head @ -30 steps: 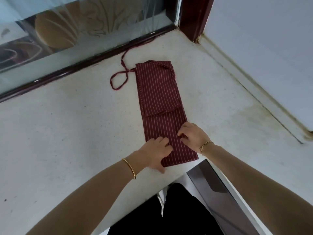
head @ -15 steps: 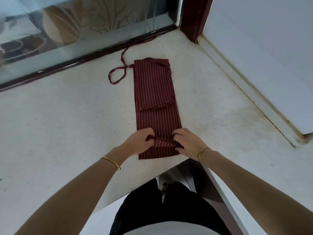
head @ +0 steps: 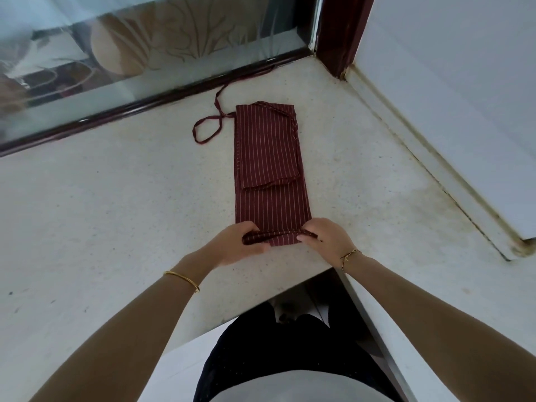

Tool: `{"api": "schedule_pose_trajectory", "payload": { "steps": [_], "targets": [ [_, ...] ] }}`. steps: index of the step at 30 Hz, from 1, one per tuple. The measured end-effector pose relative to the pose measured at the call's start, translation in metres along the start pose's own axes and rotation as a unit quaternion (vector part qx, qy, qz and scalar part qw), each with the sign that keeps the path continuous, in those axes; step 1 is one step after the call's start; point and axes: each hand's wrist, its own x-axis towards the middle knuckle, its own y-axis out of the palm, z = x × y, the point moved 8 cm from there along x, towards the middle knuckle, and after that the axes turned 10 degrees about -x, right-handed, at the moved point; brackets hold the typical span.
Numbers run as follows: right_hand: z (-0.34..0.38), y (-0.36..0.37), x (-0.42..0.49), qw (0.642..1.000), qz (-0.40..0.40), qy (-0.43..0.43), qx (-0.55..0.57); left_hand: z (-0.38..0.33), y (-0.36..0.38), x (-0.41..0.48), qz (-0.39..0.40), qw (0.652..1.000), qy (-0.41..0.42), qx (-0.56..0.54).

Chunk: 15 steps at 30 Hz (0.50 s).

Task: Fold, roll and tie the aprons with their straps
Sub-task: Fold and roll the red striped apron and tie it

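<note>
A dark red apron [head: 269, 169] with thin white stripes lies folded into a long narrow strip on the pale speckled counter [head: 116, 198], running away from me. Its near end is turned over into a small tight roll. My left hand [head: 237, 245] grips the roll's left end and my right hand [head: 324, 239] pinches its right end. One strap [head: 207, 130] loops on the counter left of the apron's far end and trails off toward the window frame.
A dark-framed glass panel [head: 145, 53] borders the counter at the back. A dark red post [head: 339, 33] stands in the far corner, with a white wall [head: 449, 111] along the right. The counter's near edge forms a notch where my body stands.
Both hands turned the apron's near end over and started a roll. The roll has since been turned a little further up the strip, and the hands have shifted out to its two ends.
</note>
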Motion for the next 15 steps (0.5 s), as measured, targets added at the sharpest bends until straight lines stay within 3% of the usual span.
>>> {"api": "schedule_pose_trajectory", "payload": {
  "steps": [3, 8, 15],
  "targets": [
    [-0.001, -0.004, 0.001, 0.999, -0.017, 0.021, 0.036, 0.004, -0.006, -0.003, -0.024, 0.999, 0.020, 0.042],
    [-0.015, -0.007, 0.008, 0.991, -0.057, 0.090, 0.084, 0.017, -0.025, 0.000, -0.147, 0.989, -0.005, 0.035],
    [-0.022, -0.002, 0.023, 0.982, -0.036, 0.186, 0.016, 0.020, -0.031, 0.003, -0.218, 0.970, -0.041, 0.104]
  ]
}}
